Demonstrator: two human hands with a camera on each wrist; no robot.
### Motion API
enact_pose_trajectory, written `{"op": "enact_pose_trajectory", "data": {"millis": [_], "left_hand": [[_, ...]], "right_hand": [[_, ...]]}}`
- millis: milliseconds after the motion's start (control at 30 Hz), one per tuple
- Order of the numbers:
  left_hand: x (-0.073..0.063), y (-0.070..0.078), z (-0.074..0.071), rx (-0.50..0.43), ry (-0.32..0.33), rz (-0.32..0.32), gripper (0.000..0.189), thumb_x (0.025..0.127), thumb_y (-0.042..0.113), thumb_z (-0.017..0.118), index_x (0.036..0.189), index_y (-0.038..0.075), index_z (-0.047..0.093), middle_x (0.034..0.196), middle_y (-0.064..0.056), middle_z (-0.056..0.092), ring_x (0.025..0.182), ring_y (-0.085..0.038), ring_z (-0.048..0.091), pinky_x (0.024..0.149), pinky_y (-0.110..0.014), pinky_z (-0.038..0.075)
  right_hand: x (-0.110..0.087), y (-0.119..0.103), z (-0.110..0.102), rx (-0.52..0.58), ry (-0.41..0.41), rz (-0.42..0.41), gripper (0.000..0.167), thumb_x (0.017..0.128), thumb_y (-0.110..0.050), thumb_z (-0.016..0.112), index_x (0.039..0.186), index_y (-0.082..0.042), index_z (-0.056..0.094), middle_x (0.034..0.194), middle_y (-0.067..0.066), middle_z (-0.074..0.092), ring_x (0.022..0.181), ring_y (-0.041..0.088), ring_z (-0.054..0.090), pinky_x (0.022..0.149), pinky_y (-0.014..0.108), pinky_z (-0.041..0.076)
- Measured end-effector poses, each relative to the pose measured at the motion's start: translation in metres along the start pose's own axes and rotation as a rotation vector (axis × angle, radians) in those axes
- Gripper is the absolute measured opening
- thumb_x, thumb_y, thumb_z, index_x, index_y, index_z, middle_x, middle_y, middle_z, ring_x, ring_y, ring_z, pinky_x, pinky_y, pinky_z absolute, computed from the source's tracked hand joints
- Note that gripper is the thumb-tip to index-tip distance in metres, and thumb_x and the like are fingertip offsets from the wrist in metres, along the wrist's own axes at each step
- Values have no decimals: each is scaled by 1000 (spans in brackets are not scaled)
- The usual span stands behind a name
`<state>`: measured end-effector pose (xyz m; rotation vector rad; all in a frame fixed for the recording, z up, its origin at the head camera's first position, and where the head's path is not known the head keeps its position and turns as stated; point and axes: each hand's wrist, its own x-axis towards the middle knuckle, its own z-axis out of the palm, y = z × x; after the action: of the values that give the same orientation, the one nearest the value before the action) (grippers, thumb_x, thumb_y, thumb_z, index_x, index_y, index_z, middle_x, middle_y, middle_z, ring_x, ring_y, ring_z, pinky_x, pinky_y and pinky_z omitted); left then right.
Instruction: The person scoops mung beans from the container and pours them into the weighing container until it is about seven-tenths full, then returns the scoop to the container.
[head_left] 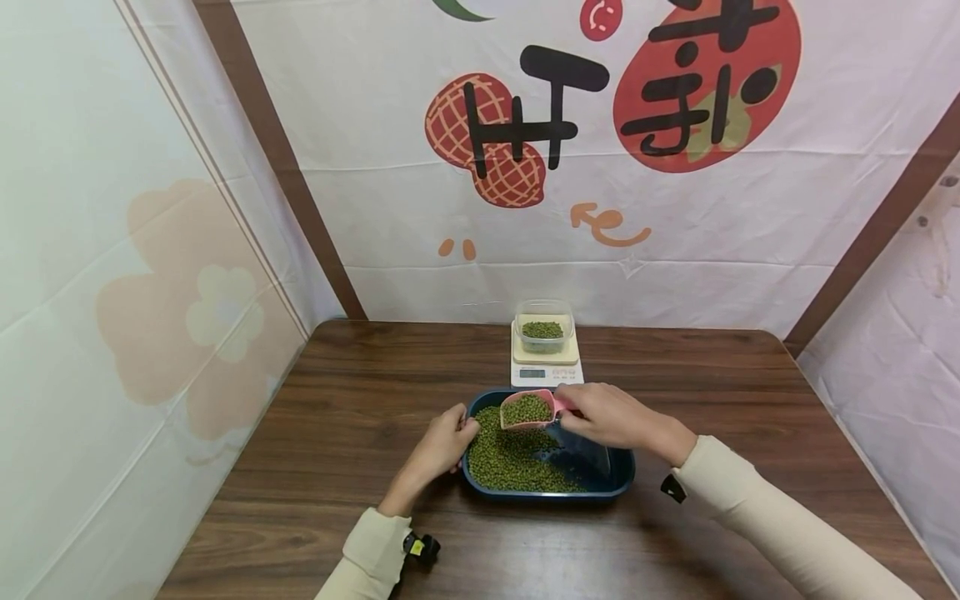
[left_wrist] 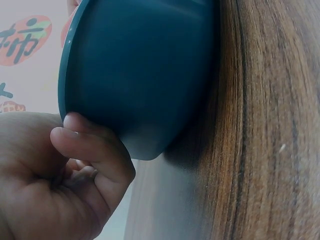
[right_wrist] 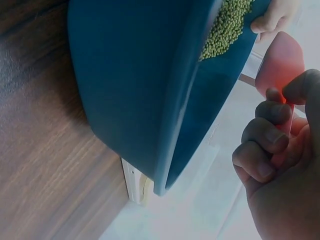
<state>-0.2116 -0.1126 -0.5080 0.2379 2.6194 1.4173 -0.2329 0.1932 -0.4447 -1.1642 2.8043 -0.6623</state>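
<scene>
Right fingers [right_wrist: 257,155] grip a plastic scoop [right_wrist: 282,60] of round beans [head_left: 527,409].

Wall hanging [head_left: 360,108]: "柿" on red fruit print [head_left: 708,87]. Scale display [head_left: 532,374]: digits too small.

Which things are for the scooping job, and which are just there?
For the job:
- pink scoop, in the right hand
- blue tray, held by the left hand
- green beans, in the tray, scoop and tub
- clear tub and white scale under it, probably for weighing

Just there:
- printed wall cloth
- wooden table, only holding things up
</scene>
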Motion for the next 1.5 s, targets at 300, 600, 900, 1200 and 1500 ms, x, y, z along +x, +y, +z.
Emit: {"op": "enact_pose_trajectory", "data": {"millis": [300, 600, 900, 1200, 1500], "left_hand": [[0, 0, 0, 0, -3, -7, 27, 108, 15, 48, 82, 11, 44, 62, -3, 50, 45, -14, 49, 42, -26, 45], [0, 1, -1, 6, -5, -9, 26, 107, 15, 49, 83, 11, 44, 62, -3, 49, 45, -14, 49, 42, -27, 45], [0, 1, -1, 9, -4, -9, 26, 108, 15, 49, 83, 11, 44, 62, -3, 50, 45, -14, 49, 42, -27, 46], [0, 1, -2, 12, -10, -8, 26, 108, 14, 49, 83, 11, 43, 62, -3, 50, 45, -14, 50, 42, -27, 45], [-1, 1, -2, 16, -10, -15, 26, 108, 15, 49, 83, 11, 43, 63, -3, 49, 46, -15, 50, 43, -27, 46]], "right_hand": [[6, 8, -2, -7, 18, 19, 14, 100, -14, 61, 89, -21, 54, 69, -11, 35, 57, 1, 29, 55, 21, 25], [11, 13, -7, 6, 27, 40, 11, 102, -15, 59, 92, -20, 55, 68, -10, 37, 57, 3, 29, 55, 22, 25], [19, 19, -11, 3, 42, 71, 4, 103, -17, 59, 99, -17, 58, 69, -7, 39, 58, 5, 31, 56, 24, 27], [24, 28, -13, -4, 51, 89, 5, 104, -17, 59, 98, -17, 58, 70, -6, 37, 58, 7, 29, 57, 24, 26], [29, 38, -16, -22, 79, 99, 7, 104, -17, 59, 97, -15, 58, 69, -6, 36, 58, 7, 29, 57, 25, 26]]}}
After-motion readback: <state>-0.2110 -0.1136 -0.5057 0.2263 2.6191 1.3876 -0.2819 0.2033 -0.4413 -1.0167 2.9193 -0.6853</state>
